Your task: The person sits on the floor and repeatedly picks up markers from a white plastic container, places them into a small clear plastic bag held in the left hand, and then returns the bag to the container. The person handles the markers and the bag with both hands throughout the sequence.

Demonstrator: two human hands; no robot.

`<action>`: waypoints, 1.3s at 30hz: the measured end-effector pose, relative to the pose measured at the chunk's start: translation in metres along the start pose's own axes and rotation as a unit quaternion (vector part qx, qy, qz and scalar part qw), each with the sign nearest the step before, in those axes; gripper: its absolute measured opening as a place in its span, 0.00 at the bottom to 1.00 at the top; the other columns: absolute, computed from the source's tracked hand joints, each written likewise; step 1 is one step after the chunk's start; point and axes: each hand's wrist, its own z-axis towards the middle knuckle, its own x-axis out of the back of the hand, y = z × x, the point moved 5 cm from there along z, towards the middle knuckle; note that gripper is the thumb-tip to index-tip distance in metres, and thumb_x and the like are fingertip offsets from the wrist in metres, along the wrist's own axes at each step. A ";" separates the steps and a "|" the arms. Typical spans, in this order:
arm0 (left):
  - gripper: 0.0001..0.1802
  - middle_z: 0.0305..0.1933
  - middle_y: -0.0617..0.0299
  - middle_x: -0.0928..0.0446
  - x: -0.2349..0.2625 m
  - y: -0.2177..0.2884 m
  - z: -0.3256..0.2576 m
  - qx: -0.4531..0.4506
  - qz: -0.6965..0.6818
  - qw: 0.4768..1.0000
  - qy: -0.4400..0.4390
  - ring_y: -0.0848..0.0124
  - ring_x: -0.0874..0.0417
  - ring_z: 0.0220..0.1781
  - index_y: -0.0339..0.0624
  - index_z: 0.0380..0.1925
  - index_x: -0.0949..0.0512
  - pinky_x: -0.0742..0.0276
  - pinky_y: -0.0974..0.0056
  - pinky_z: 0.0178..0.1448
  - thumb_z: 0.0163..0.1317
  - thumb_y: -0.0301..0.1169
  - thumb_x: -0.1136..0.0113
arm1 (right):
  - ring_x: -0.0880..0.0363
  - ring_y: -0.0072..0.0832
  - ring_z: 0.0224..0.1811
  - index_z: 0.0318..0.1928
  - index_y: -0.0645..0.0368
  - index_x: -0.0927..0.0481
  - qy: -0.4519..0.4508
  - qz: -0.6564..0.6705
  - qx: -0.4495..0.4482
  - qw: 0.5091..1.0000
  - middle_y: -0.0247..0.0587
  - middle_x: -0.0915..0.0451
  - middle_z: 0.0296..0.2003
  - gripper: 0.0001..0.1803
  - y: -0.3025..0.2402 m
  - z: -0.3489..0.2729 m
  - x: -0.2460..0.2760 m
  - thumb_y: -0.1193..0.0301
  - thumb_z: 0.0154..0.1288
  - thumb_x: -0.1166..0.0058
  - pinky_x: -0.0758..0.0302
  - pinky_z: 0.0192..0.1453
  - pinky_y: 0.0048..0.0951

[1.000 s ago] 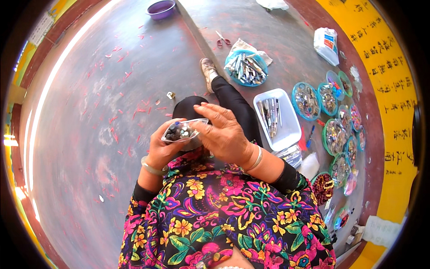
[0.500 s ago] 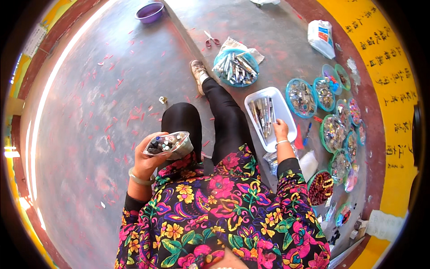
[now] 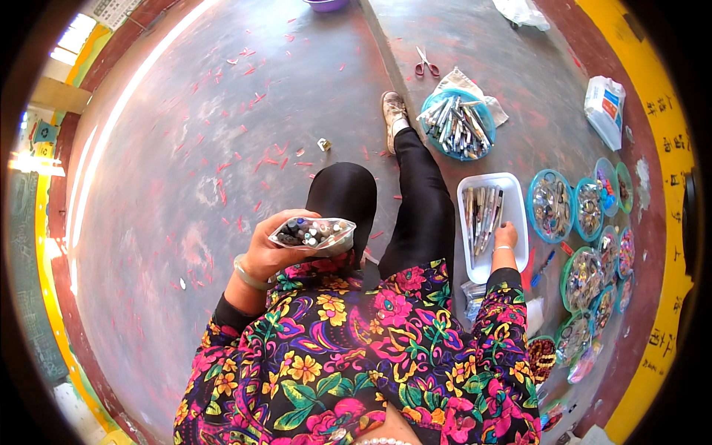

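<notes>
My left hand (image 3: 268, 248) is closed round a clear plastic pouch (image 3: 337, 241) packed with pens, whose round ends show at its mouth. The pouch is held above my bent knee. On the floor at my right stands a white rectangular tray (image 3: 519, 194) with a row of slim pens (image 3: 480, 215) lying lengthwise in it. Inside the tray's right side, by the lower ends of those pens, is my right hand (image 3: 506, 236). Its fingers are curled in, and what they hold, if anything, is hidden.
A blue basket of pens (image 3: 457, 124) stands beyond the tray, with scissors (image 3: 426, 64) behind it. Several round baskets of small items (image 3: 550, 206) line the right. A blue pen (image 3: 544, 268) and clear plastic bags (image 3: 473, 297) lie near the tray. Red scraps litter the floor.
The view has swung left, so the surroundings sit farther right. The pouch in my left hand is tilted differently, its mouth now flatter. My right hand stays at the tray's right side.
</notes>
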 end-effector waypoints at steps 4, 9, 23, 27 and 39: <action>0.26 0.49 0.56 0.24 -0.004 0.004 0.001 -0.013 0.024 1.000 -0.012 0.71 0.23 0.51 0.30 0.49 0.27 0.28 0.66 0.56 0.47 0.15 0.35 | 0.22 0.52 0.37 0.31 0.63 0.21 0.024 -0.011 0.017 1.000 0.56 0.20 0.32 0.09 0.001 0.003 -0.002 0.76 0.50 0.53 0.26 0.43 0.44; 0.26 0.49 0.56 0.24 -0.003 0.004 -0.003 -0.007 0.040 0.999 0.002 0.71 0.24 0.51 0.31 0.49 0.27 0.29 0.66 0.56 0.47 0.16 0.34 | 0.22 0.54 0.36 0.31 0.63 0.23 0.019 -0.039 0.013 0.999 0.58 0.20 0.30 0.09 0.009 -0.004 -0.010 0.74 0.47 0.50 0.27 0.41 0.47; 0.24 0.50 0.51 0.23 -0.001 -0.002 -0.010 -0.054 0.006 0.997 -0.052 0.67 0.22 0.51 0.31 0.49 0.27 0.28 0.63 0.56 0.49 0.17 0.36 | 0.25 0.16 0.26 0.48 0.62 0.27 -0.066 0.376 0.061 0.922 0.33 0.25 0.28 0.15 -0.046 -0.098 0.091 0.67 0.65 0.48 0.27 0.25 0.17; 0.24 0.50 0.52 0.23 -0.002 -0.004 -0.013 -0.045 -0.020 0.996 -0.071 0.68 0.22 0.51 0.31 0.50 0.28 0.28 0.63 0.55 0.50 0.18 0.36 | 0.25 0.17 0.28 0.49 0.60 0.29 -0.063 0.492 0.169 0.852 0.37 0.22 0.34 0.12 -0.168 -0.180 0.195 0.75 0.65 0.50 0.27 0.30 0.16; 0.23 0.46 0.55 0.22 0.008 -0.005 -0.016 -0.038 -0.049 0.993 -0.096 0.72 0.20 0.43 0.31 0.51 0.28 0.24 0.67 0.47 0.53 0.19 0.38 | 0.23 0.31 0.31 0.53 0.69 0.34 -0.094 0.546 0.455 0.698 0.52 0.23 0.35 0.18 -0.323 -0.314 0.326 0.71 0.66 0.52 0.27 0.41 0.28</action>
